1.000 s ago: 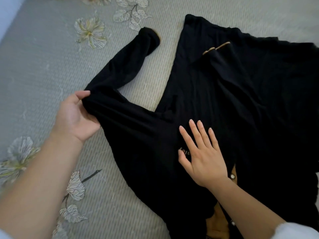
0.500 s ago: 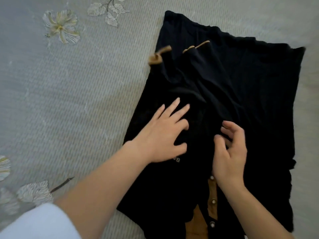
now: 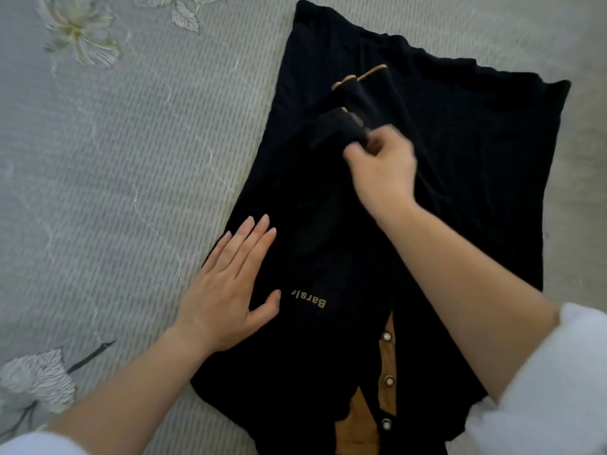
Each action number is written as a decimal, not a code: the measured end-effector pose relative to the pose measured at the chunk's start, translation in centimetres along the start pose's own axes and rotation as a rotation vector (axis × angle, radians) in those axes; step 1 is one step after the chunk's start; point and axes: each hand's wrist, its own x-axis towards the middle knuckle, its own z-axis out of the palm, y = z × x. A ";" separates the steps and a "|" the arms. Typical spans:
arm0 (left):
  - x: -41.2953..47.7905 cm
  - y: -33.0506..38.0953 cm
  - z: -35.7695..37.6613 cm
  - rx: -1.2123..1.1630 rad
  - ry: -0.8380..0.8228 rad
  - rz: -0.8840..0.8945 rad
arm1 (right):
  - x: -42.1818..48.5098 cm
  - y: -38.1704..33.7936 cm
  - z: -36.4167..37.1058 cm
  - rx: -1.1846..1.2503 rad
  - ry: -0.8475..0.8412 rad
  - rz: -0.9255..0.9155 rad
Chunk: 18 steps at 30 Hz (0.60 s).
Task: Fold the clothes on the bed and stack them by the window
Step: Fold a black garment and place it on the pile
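A black ribbed top (image 3: 460,152) with a tan button placket and gold lettering lies flat on the bed, both sleeves folded in over its body. My left hand (image 3: 230,284) presses flat on the garment's left edge, fingers straight. My right hand (image 3: 381,165) pinches the tan-trimmed cuff of the left sleeve (image 3: 338,129) over the middle of the top. The other sleeve's cuff (image 3: 358,80) lies just beyond it.
The grey quilted bedspread (image 3: 115,192) with embroidered flowers (image 3: 78,37) spreads to the left and beyond the garment. White sleeves cover both my upper forearms at the bottom of the view.
The left sleeve, stretched out on the bed a second ago, now lies folded over the body. My left hand moved to the garment's left edge; my right hand reached forward and pinched the cuff.
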 end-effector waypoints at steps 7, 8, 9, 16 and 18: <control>0.2 0.0 0.0 0.060 -0.062 -0.019 | 1.7 3.2 -6.1 0.823 0.239 0.660; 0.2 0.0 0.1 0.067 -0.064 -0.014 | 1.6 3.7 -6.4 0.875 0.176 0.715; 0.2 -0.1 0.2 0.073 -0.064 -0.009 | 1.6 3.9 -6.5 0.897 0.127 0.720; 0.4 -0.1 0.3 0.090 -0.060 0.001 | 5.1 2.2 -6.2 0.633 0.221 0.638; 0.4 -0.1 0.3 0.095 -0.058 -0.003 | 6.3 2.4 -7.5 0.701 0.306 0.553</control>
